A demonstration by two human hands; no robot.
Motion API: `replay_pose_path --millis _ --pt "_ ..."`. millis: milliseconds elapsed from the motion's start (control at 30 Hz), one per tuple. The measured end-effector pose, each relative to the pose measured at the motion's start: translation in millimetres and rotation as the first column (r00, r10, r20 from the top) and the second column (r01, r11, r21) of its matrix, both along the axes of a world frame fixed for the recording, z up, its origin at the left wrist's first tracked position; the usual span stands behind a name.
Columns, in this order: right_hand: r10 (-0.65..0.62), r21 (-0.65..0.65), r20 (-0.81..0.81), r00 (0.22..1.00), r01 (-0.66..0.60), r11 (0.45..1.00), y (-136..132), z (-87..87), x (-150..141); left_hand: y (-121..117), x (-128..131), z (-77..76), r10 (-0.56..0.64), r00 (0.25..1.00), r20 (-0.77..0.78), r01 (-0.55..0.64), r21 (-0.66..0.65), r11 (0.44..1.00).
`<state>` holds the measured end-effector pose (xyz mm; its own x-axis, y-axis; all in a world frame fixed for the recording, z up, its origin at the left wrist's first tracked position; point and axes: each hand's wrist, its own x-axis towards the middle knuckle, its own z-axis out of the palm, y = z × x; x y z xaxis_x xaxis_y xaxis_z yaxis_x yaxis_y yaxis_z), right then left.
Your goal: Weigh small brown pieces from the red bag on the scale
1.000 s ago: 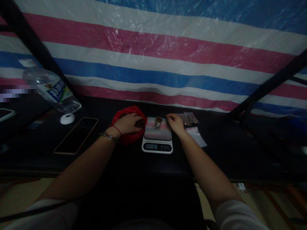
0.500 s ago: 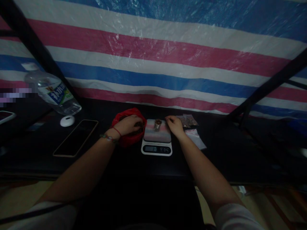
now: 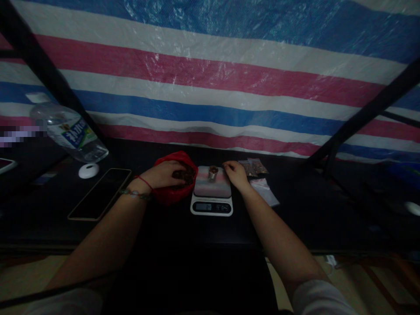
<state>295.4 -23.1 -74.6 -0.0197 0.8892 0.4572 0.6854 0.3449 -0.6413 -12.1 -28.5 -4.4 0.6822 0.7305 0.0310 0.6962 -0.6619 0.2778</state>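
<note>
Small cup (image 3: 213,173) is seated upright on the far half of the white scale's (image 3: 213,189) plate. Long axis vertical, mouth pointed up, brown contents (image 3: 213,169) seen at rim. Scale is laid with long axis front to back, display (image 3: 203,207) at the person's end; digits can't be read reliably.

Red bag (image 3: 169,197) is placed just left of scale, mouth open upward, brown bits (image 3: 186,177) exposed. Left hand (image 3: 163,175) is held over the near left rim, fingers bent into the mouth; whether any bits are gripped can't be told.

Right hand (image 3: 236,176) is held beside the scale's right edge, fingers curled, tips toward cup but apart from it. Can't be told if anything is pinched.

Filled bags (image 3: 256,167) and flat bags (image 3: 266,193) are laid right of that hand on the black tabletop (image 3: 210,232). Phone (image 3: 100,194) is laid well left, long axis slanted away to the right.
</note>
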Motion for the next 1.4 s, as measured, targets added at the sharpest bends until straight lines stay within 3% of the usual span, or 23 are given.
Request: replay_pose_path --millis 267,533,733,1400 --pt "-0.011 -0.01 -0.027 1.0 0.01 1.0 2 -2.2 0 4 8 -14.0 0.041 0.999 -0.03 -0.041 0.005 0.999" --pt "0.003 -0.003 -0.036 0.999 -0.003 1.0 1 -2.3 2 13 -26 -8.8 0.151 0.983 -0.105 -0.162 -0.099 0.982" --pt "-0.019 -0.027 -0.044 0.999 0.018 0.999 1 -1.7 2 21 -39 -13.9 0.224 0.962 -0.155 -0.239 -0.08 0.968" --pt "-0.023 -0.048 -0.055 0.998 0.02 0.999 -1 1.3 3 21 -38 -15.9 0.217 0.966 -0.144 -0.224 -0.034 0.974"
